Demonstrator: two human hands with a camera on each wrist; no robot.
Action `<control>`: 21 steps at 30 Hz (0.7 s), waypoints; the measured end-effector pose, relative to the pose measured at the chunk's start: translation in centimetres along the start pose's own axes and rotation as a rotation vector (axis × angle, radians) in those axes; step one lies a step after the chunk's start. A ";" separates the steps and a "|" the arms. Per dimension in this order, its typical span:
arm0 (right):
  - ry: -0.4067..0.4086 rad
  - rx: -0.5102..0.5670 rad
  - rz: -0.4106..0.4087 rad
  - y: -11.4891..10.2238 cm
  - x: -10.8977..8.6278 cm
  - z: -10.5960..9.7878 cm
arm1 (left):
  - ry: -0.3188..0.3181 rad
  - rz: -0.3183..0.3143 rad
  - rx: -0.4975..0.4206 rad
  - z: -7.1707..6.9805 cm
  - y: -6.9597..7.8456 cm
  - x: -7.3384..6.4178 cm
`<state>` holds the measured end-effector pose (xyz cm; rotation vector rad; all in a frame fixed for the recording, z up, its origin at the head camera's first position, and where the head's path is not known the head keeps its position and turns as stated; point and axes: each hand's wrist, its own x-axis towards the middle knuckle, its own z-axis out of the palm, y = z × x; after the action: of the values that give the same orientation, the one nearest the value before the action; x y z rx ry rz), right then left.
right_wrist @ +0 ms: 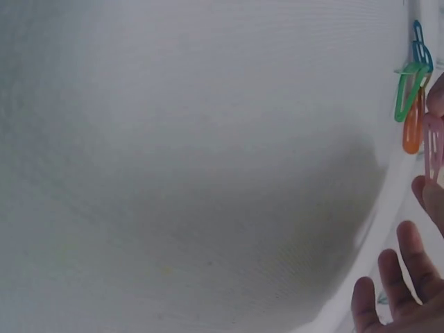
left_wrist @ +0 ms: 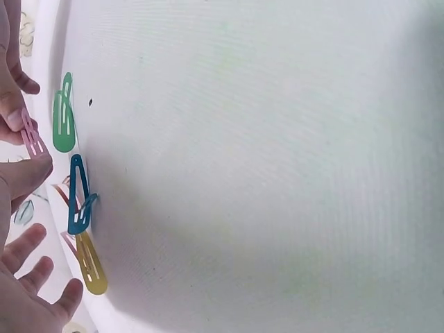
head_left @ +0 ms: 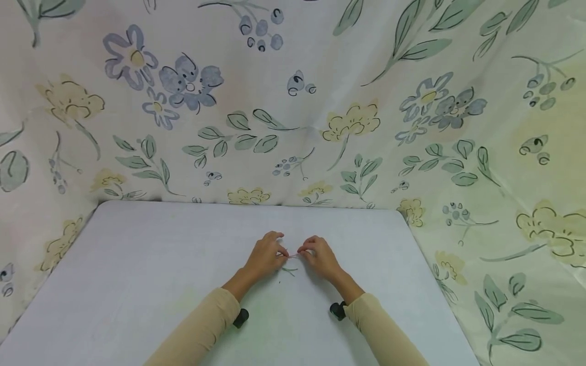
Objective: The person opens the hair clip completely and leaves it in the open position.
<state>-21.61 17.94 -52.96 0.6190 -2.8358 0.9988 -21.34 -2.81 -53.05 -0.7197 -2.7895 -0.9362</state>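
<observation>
A pink snap hair clip (left_wrist: 32, 142) is stretched between the two hands, just above the table. My left hand (head_left: 265, 255) pinches one end of it and my right hand (head_left: 321, 258) pinches the other. In the right wrist view, the same pink clip (right_wrist: 431, 123) lies between thumb and fingertips, with the right hand's other fingers spread. Close by the hands are several more hair clips: green (left_wrist: 64, 142), blue (left_wrist: 78, 228), yellow (left_wrist: 97, 283) and orange (right_wrist: 411, 141). They overlap one another, and some are partly hidden.
The white table (head_left: 183, 244) extends around both hands. A small dark speck (left_wrist: 90, 102) lies on it near the green clip. Floral cloth (head_left: 293, 101) hangs behind the table and along its sides. Dark wrist cameras (head_left: 241, 318) sit by the sleeves.
</observation>
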 end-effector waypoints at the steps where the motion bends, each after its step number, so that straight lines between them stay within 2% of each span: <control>1: -0.004 0.002 -0.002 0.0 -0.1 0.0 | -0.002 -0.004 -0.001 0.0 0.0 0.0; 7: 0.000 -0.002 -0.021 0.0 -0.3 0.3 | -0.008 -0.024 -0.005 0.1 0.0 -0.1; 16: -0.041 -0.010 0.010 0.1 -0.5 0.4 | -0.020 -0.032 0.015 0.0 0.1 -0.4; 21: -0.040 -0.037 0.039 0.2 -0.7 0.1 | -0.008 -0.034 0.000 -0.6 0.0 -0.5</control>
<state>-21.06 18.28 -53.24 0.5887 -2.9048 0.9481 -20.88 -3.35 -52.68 -0.6795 -2.8167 -0.9410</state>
